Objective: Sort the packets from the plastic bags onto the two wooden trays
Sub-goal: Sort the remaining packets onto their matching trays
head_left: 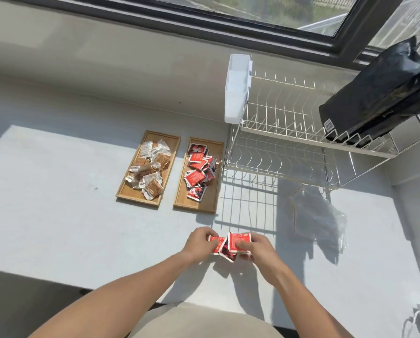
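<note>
L hand (200, 241) + R hand (251, 247) grip red packets (238, 241) | near counter (57, 215) front edge | trays (194, 203) ahead

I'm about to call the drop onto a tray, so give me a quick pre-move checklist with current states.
1. Red foil packets gripped by left hand and right hand: ok.
2. Right-side wooden tray holds only red packets, matching: ok.
3. Left-side wooden tray holds only white-and-tan cracker packets: ok.
4. Bare space at red tray's near end: ok.
5. Clear plastic bag emptied: cannot tell.
</note>
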